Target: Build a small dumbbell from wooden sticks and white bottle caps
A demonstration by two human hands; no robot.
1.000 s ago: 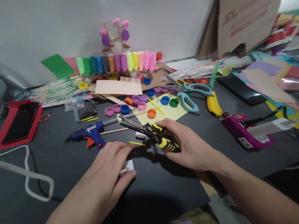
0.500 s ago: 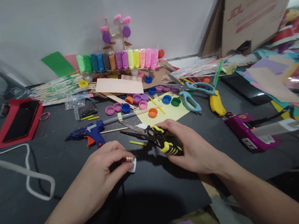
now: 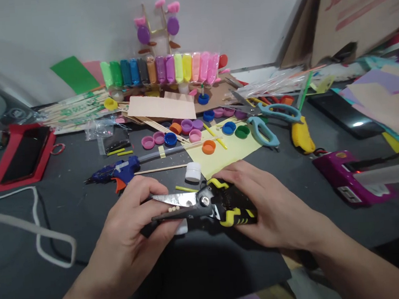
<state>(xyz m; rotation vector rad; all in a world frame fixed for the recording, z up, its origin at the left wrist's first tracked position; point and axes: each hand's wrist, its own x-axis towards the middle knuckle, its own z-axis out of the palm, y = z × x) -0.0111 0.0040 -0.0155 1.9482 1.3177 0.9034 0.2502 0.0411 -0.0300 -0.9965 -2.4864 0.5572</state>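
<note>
In right hand (image 3: pixel 263 202): cutters (image 3: pixel 205 201), long axis crosswise, blades (image 3: pixel 177 199) pointing left.

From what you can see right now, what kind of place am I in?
Probably a craft workspace, perhaps at home: the dark table holds a blue glue gun, a row of colored clay packs and light-blue-handled scissors.

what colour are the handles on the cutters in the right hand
The handles are black and yellow, seen best in the head view.
</note>
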